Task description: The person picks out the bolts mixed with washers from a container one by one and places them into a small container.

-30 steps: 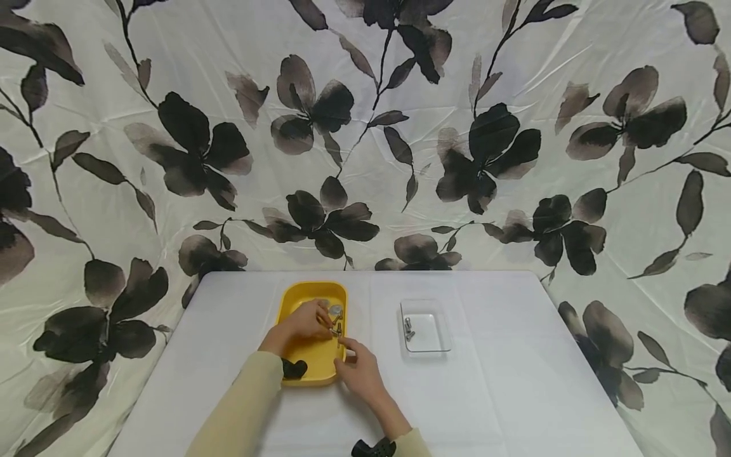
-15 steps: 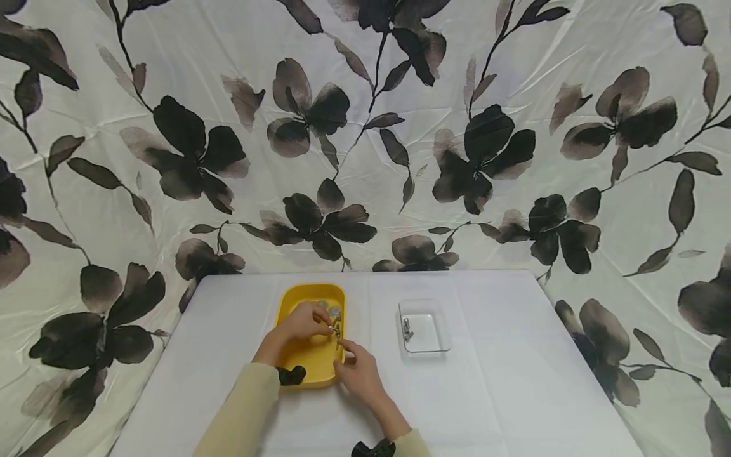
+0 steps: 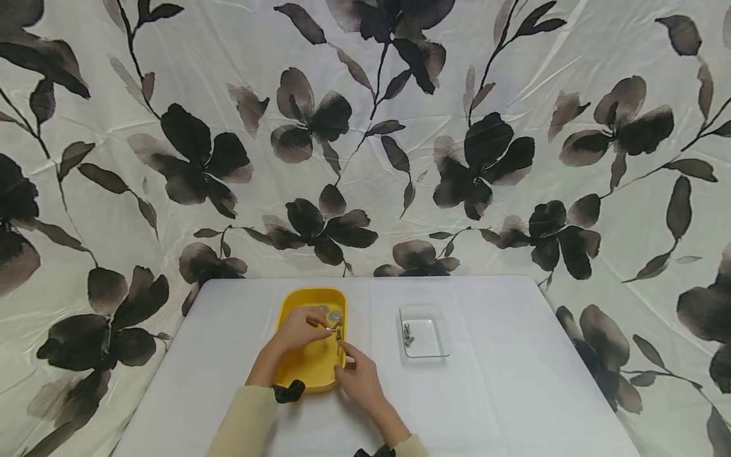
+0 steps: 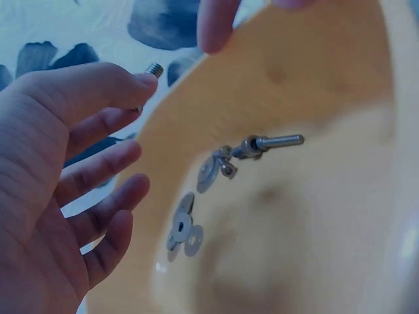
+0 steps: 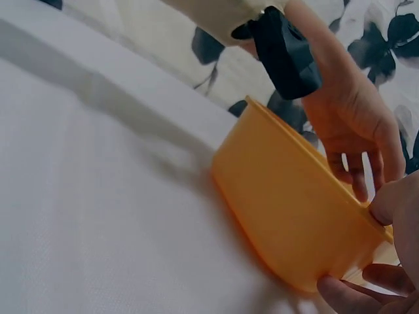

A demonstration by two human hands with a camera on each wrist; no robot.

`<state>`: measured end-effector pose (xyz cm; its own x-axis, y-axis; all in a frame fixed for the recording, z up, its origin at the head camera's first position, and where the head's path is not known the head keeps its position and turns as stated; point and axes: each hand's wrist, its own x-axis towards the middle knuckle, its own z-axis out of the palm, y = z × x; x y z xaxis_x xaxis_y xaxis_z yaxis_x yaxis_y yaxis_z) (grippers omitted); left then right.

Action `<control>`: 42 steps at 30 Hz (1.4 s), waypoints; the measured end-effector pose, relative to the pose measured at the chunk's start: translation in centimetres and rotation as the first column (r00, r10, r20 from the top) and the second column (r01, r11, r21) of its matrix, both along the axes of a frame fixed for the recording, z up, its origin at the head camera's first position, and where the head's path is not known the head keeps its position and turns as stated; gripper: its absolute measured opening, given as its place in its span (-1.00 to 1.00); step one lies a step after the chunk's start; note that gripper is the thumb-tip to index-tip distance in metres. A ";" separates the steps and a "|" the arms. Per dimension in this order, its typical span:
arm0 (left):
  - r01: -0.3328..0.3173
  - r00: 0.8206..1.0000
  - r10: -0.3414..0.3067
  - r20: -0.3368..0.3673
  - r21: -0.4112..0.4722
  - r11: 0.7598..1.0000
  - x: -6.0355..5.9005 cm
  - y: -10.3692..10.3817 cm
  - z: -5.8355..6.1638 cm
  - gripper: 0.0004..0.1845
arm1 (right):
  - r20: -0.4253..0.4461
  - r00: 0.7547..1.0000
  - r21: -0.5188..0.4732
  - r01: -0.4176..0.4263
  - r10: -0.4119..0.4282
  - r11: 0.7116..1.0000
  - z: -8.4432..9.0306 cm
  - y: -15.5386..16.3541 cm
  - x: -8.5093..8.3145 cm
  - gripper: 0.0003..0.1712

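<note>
In the head view, my left hand (image 3: pixel 298 328) is over the yellow tray (image 3: pixel 302 371), its thumb and forefinger closed on a small metal screw (image 3: pixel 330 329), while my right hand (image 3: pixel 358 379) holds the tray's right edge. Inside the tray, along that same side, lie round washers (image 3: pixel 334 315) and a few metal bolts (image 3: pixel 339 336). To the right, well apart from the tray on the white bench (image 3: pixel 514 374), stands a clear box (image 3: pixel 448 353) with small metal fasteners (image 3: pixel 408 334) by its left wall. Behind the bench hangs a white cloth (image 3: pixel 411 203) printed with dark flowers. In the left wrist view, the screw's threaded end sticks out past my thumb tip; my other three fingers are loosely bent and apart from it. Below, the washers lie overlapping in the tray, and beyond them a bolt with a thicker collar points away. In the right wrist view, my right hand is partly cut off at the frame edge, one digit at the tray's rim and fingertips against its outer wall. My left hand is above the far rim, a black device (image 5: pixel 285 55) at its wrist; the screw is too hidden here to make out.
</note>
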<state>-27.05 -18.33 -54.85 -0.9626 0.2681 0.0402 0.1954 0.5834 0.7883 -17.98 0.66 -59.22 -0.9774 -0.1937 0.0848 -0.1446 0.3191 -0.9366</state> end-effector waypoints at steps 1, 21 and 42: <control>0.000 1.000 0.000 -0.004 0.012 1.000 0.2 0.0 0.1 -0.92 | -0.003 1.000 -0.001 0.001 -0.001 1.000 -0.1 0.0 0.0 -0.41; 0.047 0.997 -0.042 -0.069 0.069 0.997 0.4 2.0 2.0 -0.91 | -0.118 0.984 0.184 -0.113 0.136 0.976 2.0 3.2 -1.7 -0.47; 0.054 0.998 -0.051 -0.043 0.074 0.996 -0.4 7.6 3.0 -0.89 | -0.261 0.956 0.370 -0.030 0.135 0.929 4.4 9.7 -3.2 -0.60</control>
<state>-27.45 -10.69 -51.89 -0.9444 0.3128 0.1016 0.2574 0.5106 0.8204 -21.20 10.33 -54.81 -0.9037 -0.3410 0.2590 -0.4214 0.6005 -0.6796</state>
